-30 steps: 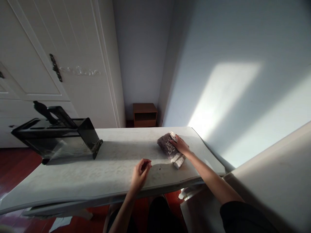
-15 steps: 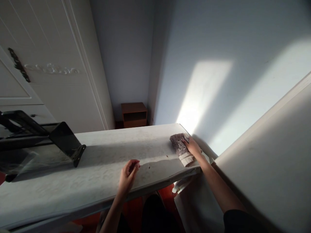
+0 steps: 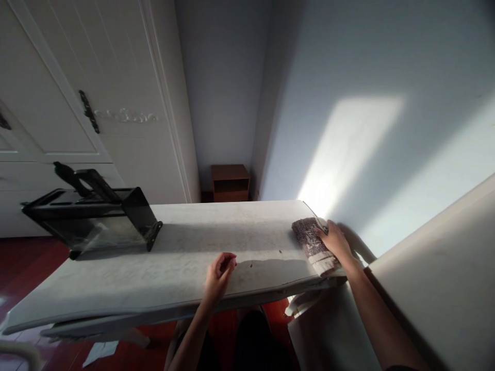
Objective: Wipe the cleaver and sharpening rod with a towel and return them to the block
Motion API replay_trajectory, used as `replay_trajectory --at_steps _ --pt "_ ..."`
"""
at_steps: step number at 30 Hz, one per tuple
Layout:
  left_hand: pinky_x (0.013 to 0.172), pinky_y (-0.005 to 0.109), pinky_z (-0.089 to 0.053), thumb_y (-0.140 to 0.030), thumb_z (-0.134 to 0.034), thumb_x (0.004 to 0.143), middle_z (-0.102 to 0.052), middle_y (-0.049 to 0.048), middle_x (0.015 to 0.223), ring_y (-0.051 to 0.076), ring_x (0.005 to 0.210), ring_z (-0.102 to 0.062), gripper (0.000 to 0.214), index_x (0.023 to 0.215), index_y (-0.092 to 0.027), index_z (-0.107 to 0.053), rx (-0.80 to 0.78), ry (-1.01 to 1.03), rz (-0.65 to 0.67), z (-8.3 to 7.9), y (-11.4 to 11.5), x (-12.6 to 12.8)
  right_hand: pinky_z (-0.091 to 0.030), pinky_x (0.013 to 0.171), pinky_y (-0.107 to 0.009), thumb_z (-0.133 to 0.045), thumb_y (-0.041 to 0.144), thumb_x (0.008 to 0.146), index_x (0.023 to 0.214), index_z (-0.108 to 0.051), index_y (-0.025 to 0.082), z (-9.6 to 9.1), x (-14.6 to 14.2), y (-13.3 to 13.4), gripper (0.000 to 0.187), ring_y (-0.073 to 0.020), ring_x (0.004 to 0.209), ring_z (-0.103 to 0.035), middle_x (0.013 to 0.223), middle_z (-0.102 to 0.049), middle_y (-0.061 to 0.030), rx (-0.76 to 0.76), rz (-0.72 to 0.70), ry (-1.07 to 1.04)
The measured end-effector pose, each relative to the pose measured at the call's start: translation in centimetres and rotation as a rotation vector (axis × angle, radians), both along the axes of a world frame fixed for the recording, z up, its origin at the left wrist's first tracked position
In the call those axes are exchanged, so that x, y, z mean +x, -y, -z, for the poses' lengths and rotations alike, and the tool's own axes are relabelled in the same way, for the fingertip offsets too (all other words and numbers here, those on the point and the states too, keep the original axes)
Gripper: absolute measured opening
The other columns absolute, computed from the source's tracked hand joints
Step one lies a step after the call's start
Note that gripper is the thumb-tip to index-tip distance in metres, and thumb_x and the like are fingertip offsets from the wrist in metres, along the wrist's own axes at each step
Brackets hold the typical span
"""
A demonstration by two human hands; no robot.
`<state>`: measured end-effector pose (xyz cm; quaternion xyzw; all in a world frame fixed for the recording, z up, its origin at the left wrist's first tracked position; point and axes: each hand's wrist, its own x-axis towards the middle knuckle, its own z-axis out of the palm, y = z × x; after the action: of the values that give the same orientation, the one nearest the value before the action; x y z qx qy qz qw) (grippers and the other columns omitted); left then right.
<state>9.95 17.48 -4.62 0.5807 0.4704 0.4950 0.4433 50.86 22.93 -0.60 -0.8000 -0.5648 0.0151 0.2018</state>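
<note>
My right hand (image 3: 335, 242) presses a folded brown-and-cream towel (image 3: 309, 239) against the right end of a white table (image 3: 185, 278). Its thumb lies over the towel's top and the other fingers are partly hidden along the wall side. My left hand (image 3: 220, 273) hovers over or rests near the table's front edge, I cannot tell which. Its fingers curl in toward the thumb, with nothing visible in them. Small dark crumbs (image 3: 280, 251) lie on the tabletop between the two hands, and faint smudges mark the surface.
A black knife rack (image 3: 96, 216) with dark-handled knives stands at the table's left. Behind it is a white wardrobe (image 3: 127, 144). In the far corner sits a brown nightstand (image 3: 230, 183). The pale blue wall (image 3: 320, 67) borders the table's right end. White paper (image 3: 100, 353) lies on the red floor.
The view has swung left, bringing the whole knife rack into sight. My right hand and the towel have slid slightly right along the table. My left hand keeps its curled shape.
</note>
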Motion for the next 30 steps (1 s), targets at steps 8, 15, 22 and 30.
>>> replay_trajectory --at_steps 8,15,22,30 --pt "0.069 0.025 -0.048 -0.038 -0.054 0.087 -0.064 0.0058 0.079 0.015 0.074 -0.061 0.026 0.093 -0.013 -0.06 -0.002 0.04 0.015 -0.1 1.0 -0.2 -0.042 0.103 -0.041 -0.05 0.047 0.085 0.117 -0.06 0.013 0.9 -8.2 0.7 0.047 -0.0274 0.121 -0.052 0.128 -0.056 -0.0143 0.355 -0.48 -0.093" --pt "0.067 0.027 -0.049 -0.042 -0.057 0.083 -0.063 0.0072 0.078 0.016 0.072 -0.061 0.031 0.091 -0.013 -0.061 0.093 0.126 -0.273 -1.9 0.8 -7.0 -0.046 0.098 -0.039 -0.051 0.045 0.087 0.093 -0.072 0.021 0.4 -18.5 -0.7 0.033 -0.0239 0.107 -0.061 0.115 -0.066 -0.008 0.171 -0.788 -0.384" --pt "0.055 0.022 -0.039 -0.039 -0.059 0.075 -0.054 0.001 0.067 0.011 0.059 -0.05 0.029 0.089 -0.013 -0.059 0.25 0.368 -0.997 -5.5 -1.3 -19.3 -0.049 0.091 -0.04 -0.058 0.044 0.084 0.081 -0.069 0.019 -1.6 -29.9 -3.4 0.027 -0.0231 0.097 -0.064 0.103 -0.068 -0.0076 0.164 -1.033 -0.53" --pt "0.071 0.025 -0.042 -0.034 -0.058 0.072 -0.056 0.0041 0.085 0.013 0.076 -0.052 0.031 0.095 -0.013 -0.059 0.333 0.299 -1.186 -6.7 -5.5 -30.5 -0.054 0.081 -0.035 -0.065 0.044 0.08 0.124 -0.051 0.017 -3.2 -43.2 -7.3 0.053 -0.0198 0.098 -0.063 0.126 -0.054 -0.0139 0.074 -1.214 -0.737"
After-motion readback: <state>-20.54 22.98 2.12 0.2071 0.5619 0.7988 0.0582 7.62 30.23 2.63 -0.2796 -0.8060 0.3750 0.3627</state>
